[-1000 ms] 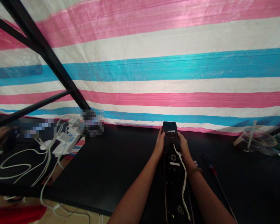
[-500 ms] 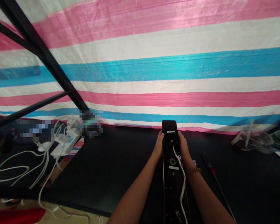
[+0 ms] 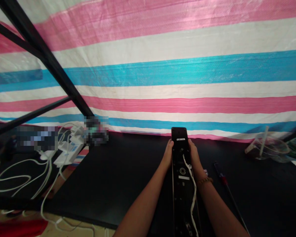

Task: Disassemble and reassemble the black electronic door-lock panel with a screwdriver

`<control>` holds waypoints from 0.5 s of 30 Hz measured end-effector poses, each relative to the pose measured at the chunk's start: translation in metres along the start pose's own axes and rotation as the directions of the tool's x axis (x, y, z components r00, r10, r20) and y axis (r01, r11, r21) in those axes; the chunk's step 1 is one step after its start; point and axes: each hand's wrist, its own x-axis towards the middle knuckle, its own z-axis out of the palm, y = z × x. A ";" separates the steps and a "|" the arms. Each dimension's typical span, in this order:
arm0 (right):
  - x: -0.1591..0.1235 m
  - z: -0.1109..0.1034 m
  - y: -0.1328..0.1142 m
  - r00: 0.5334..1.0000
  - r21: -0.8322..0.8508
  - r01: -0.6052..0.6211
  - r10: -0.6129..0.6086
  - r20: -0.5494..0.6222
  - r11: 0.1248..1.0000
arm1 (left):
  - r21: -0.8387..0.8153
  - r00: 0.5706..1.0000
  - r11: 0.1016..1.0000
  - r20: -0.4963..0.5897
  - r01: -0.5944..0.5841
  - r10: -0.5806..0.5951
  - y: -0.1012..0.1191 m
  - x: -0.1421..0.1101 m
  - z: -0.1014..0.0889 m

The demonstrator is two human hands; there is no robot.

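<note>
A long, narrow black device [image 3: 181, 191] stretches away from me over the black table, its far end near the striped sheet. Small white labels, screw holes and a round fitting show on its upper face. A white cable [image 3: 193, 194] comes out of that face and runs down its right side toward me. My left hand [image 3: 167, 154] grips the left edge near the far end, thumb on the rim. Opposite it, my right hand [image 3: 194, 157] is closed on the right edge. The fingers of both hands are mostly hidden beneath or behind the device.
Right of my forearm lies a thin dark rod with a red band [image 3: 224, 180]. Clear plastic cups [image 3: 267, 146], one with a straw, stand at the far right. To the left, a white power strip [image 3: 70, 153] and tangled white cables lie by a black metal frame [image 3: 49, 62].
</note>
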 end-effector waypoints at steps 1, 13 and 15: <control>-0.001 0.001 0.000 1.000 0.018 -0.006 0.006 -0.002 1.000 | 0.000 1.000 1.000 0.000 0.001 -0.001 -0.001 0.000 -0.001; 0.005 0.006 0.006 0.999 0.120 0.028 -0.024 -0.034 0.992 | -0.032 0.990 0.998 -0.132 -0.046 0.041 -0.002 0.010 -0.003; 0.008 0.007 0.008 0.997 0.117 0.044 -0.037 -0.062 0.992 | 0.001 0.987 0.999 -0.154 -0.044 0.043 -0.001 0.013 -0.004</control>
